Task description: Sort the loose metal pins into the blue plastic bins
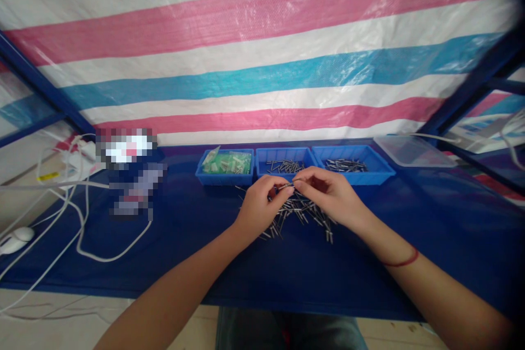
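My left hand (262,202) and my right hand (328,191) meet above a loose pile of small metal pins (301,213) on the blue table (205,251). Both hands are closed in a pinch, fingertips touching around a thin metal pin (289,185) held between them. The left fist also seems to grip a few more pins. A red string circles my right wrist (404,260).
Three blue trays stand behind the hands: the left tray (225,167) holds green and clear parts, the middle tray (285,164) and right tray (353,164) hold metal pins. A clear plastic lid (412,151) lies at the right. White cables (82,219) and a white mouse (16,238) sit at the left.
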The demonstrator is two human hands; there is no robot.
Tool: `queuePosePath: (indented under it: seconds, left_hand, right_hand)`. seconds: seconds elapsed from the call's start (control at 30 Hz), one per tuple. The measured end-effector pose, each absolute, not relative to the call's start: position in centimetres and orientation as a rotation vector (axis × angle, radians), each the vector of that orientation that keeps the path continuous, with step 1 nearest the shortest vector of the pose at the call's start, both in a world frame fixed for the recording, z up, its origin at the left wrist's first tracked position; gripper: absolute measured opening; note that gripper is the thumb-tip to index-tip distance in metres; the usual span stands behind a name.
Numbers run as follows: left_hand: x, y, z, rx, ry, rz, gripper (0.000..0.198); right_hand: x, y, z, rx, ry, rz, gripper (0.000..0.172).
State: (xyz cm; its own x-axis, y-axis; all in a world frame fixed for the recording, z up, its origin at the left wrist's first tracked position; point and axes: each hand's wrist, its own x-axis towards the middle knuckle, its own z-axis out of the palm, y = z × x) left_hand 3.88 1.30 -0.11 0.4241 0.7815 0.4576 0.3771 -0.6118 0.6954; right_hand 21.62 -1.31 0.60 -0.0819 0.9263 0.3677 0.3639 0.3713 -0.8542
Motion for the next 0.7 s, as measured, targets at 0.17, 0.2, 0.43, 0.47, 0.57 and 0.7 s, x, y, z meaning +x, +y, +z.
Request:
queuePosePath:
  seconds: [0.17,0.2,0.43,0.47,0.57,0.7]
  left_hand:
    - [3.4,1.3,0.8,2.268,0.997,1.053,0.021]
    - [3.2,1.4,1.0,2.298,0.998,1.022,0.022]
    - [1.0,2.6,3.6,2.622,1.106,0.872,0.024]
    - [0.6,2.8,3.9,2.634,1.135,0.840,0.024]
    - [-0.8,2.8,4.4,2.632,1.180,0.700,0.027]
    - [-2.6,1.9,3.2,2.633,1.224,0.703,0.033]
  right_hand:
    - [21.8,-1.2,0.9,-1.172,-1.764,0.627,0.024]
    - [22.1,-1.1,1.0,-1.175,-1.772,0.588,0.024]
    - [27.4,0.5,1.3,-1.551,-1.478,0.004,0.029]
    - [28.1,0.6,1.4,-1.627,-1.508,-0.088,0.030]
    - [28.8,0.2,1.8,-1.722,-1.637,-0.233,0.033]
    - [27.1,-3.5,1.6,-1.620,-1.728,-0.102,0.033]
